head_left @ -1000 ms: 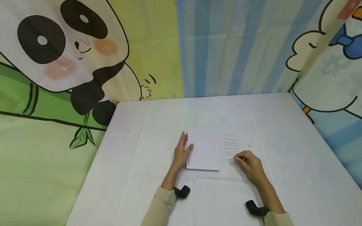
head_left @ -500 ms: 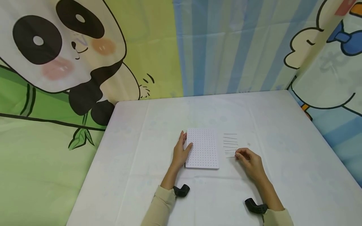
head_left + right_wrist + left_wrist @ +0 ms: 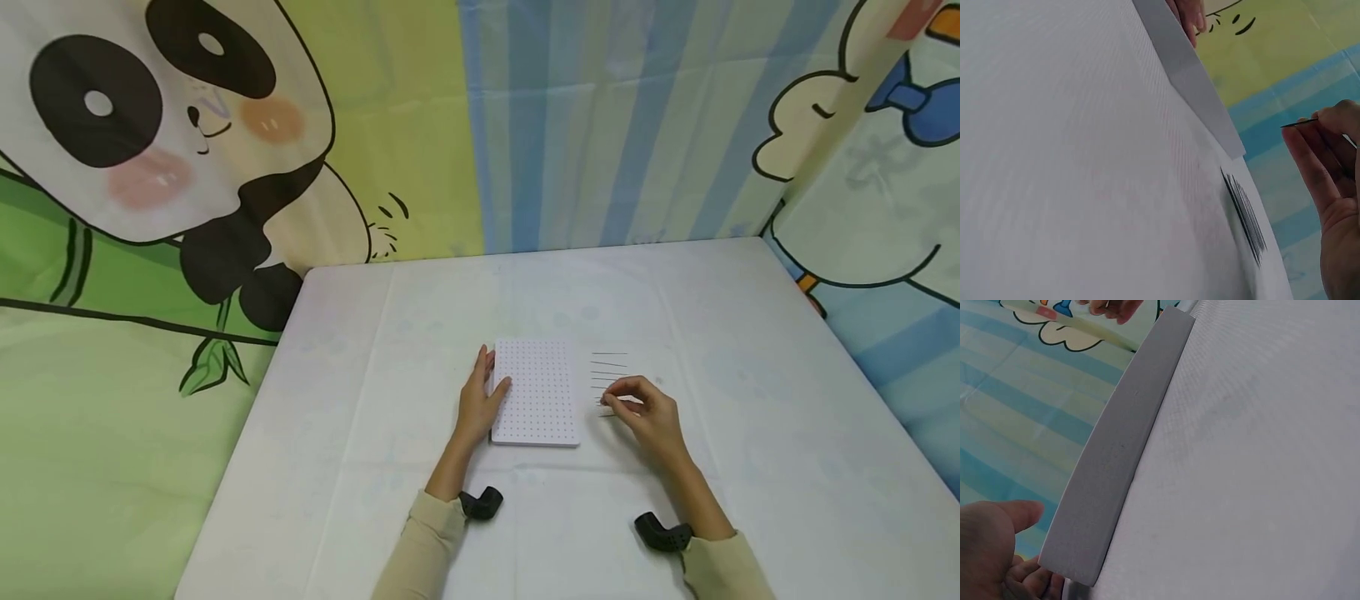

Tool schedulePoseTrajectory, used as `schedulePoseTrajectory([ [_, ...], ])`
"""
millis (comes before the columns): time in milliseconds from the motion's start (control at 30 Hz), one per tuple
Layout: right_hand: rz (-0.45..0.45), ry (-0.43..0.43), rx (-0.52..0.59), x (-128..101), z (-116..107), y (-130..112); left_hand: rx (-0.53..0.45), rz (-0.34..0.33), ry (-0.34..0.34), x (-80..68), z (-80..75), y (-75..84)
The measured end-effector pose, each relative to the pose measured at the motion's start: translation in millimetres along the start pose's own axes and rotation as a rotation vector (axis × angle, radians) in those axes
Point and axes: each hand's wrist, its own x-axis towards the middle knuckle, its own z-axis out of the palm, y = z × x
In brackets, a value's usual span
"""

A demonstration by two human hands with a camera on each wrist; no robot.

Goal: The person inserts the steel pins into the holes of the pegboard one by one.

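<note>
A white board (image 3: 536,392) dotted with rows of small holes lies on the table; its thick side (image 3: 1116,450) fills much of the left wrist view. My left hand (image 3: 477,405) rests against its left edge, fingers extended along the side and thumb over the top face. To the right of the board, several thin dark needle-like rods (image 3: 609,363) lie in a row, the nearer ones partly hidden by my right hand (image 3: 651,417). Thumb and forefinger of that hand pinch one thin dark rod (image 3: 1299,124), raised above the row in the right wrist view.
A white cloth covers the table (image 3: 390,358). Behind it hangs a curtain (image 3: 562,125) with a panda, stripes and other cartoon figures. Each wrist carries a black camera mount (image 3: 482,503).
My right hand first moves slightly up with the pinched rod, then left over the row toward the board. The left hand and the board stay put; the head view shifts slightly.
</note>
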Motion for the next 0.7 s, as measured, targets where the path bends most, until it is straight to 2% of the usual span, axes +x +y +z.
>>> schedulePoseTrajectory([
  [233,-0.063,-0.06,0.07,21.3,29.7,-6.2,0.004,-0.015,0.008,-0.2,-1.0,0.3],
  [433,-0.078,-0.091,0.028,28.1,52.1,-1.1,0.001,-0.013,0.002,0.3,-0.6,-0.8],
  [700,-0.088,-0.091,-0.037,27.4,63.9,6.9,0.016,0.002,-0.007,1.8,0.5,-4.8],
])
